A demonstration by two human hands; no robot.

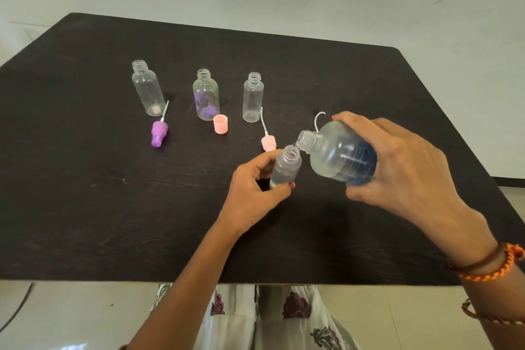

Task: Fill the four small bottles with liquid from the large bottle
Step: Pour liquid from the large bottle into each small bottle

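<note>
My right hand grips the large clear bottle with a blue label, tilted so its open mouth sits just over a small bottle's neck. My left hand holds that small clear bottle upright, low over the dark table. Three other small bottles stand uncapped further back: a left one, a middle one with purple marks, and a right one.
Loose tops lie on the table: a purple spray head, a pink cap, and a pink spray head with a tube. A white curved tube shows behind the large bottle. The table's near edge is by my lap.
</note>
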